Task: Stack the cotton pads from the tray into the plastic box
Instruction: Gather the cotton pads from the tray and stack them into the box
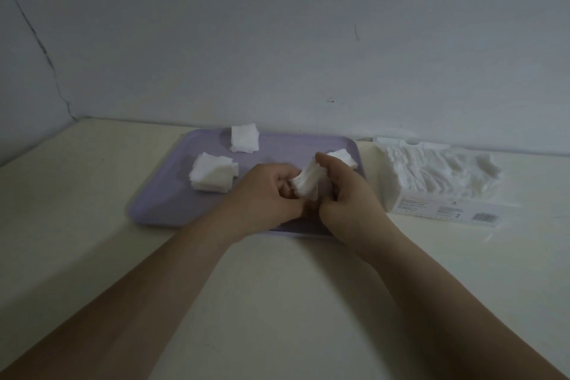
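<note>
A lilac tray [172, 203] lies on the table in front of me. Both hands meet over its right half: my left hand [265, 197] and my right hand [345, 194] together grip a small stack of white cotton pads [307, 180], held on edge between them. Two more piles of pads lie on the tray, one at the left [212, 176] and one at the far edge [244, 138]. Another pad [342, 156] shows just behind my right hand. To the right of the tray stands the clear plastic box [438, 179], filled with rows of pads.
The cream table [277, 287] meets a pale wall at the back and a cracked wall at the left. A printed label [444, 210] covers the box's near side. The box sits close to the tray's right rim.
</note>
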Action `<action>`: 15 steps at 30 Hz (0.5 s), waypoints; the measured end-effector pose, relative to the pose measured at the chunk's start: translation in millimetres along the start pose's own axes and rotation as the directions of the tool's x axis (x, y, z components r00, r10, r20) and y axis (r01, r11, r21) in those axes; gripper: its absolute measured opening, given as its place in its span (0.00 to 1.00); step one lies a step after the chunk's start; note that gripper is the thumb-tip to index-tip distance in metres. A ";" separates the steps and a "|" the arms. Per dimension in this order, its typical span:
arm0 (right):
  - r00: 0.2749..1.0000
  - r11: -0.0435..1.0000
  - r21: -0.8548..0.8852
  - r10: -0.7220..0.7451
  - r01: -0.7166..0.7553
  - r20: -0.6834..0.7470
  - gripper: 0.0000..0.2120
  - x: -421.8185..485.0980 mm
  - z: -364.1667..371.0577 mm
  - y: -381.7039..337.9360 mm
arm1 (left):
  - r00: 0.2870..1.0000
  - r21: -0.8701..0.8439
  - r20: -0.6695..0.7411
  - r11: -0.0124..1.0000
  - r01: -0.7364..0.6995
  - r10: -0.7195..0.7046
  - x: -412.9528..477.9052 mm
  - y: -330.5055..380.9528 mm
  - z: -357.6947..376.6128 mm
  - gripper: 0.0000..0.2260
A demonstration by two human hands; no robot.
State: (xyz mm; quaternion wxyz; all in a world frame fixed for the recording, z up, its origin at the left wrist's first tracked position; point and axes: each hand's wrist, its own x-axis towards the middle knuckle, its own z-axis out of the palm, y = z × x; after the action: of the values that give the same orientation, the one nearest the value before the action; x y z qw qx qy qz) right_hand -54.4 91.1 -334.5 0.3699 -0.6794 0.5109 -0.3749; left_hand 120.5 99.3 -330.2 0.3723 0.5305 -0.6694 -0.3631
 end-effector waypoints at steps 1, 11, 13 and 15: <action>1.000 1.000 0.018 0.009 -0.009 0.012 0.39 -0.2 0.2 -0.2 | 1.000 -0.005 -0.008 1.000 0.002 -0.002 0.0 0.7 0.6 0.13; 0.994 0.989 -0.118 -0.084 0.092 0.067 0.35 -3.8 -6.5 -3.4 | 0.997 0.217 -0.015 0.973 -0.073 0.078 0.5 -1.5 -5.2 0.10; 0.992 0.984 -0.133 -0.117 0.121 0.039 0.32 -2.1 -7.0 -1.3 | 0.998 0.240 0.018 0.969 -0.057 0.054 -1.0 -0.3 -4.9 0.14; 0.992 0.984 -0.128 -0.124 0.126 0.022 0.29 -1.5 -8.8 -0.6 | 0.999 0.287 -0.006 0.957 -0.037 0.040 -1.7 -0.9 -3.2 0.19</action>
State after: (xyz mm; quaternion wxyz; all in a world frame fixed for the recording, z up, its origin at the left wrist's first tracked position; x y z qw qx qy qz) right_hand -62.3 91.6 -330.2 0.3048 -0.7351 0.4878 -0.3588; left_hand 124.0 100.5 -329.6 0.3025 0.5678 -0.7229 -0.2519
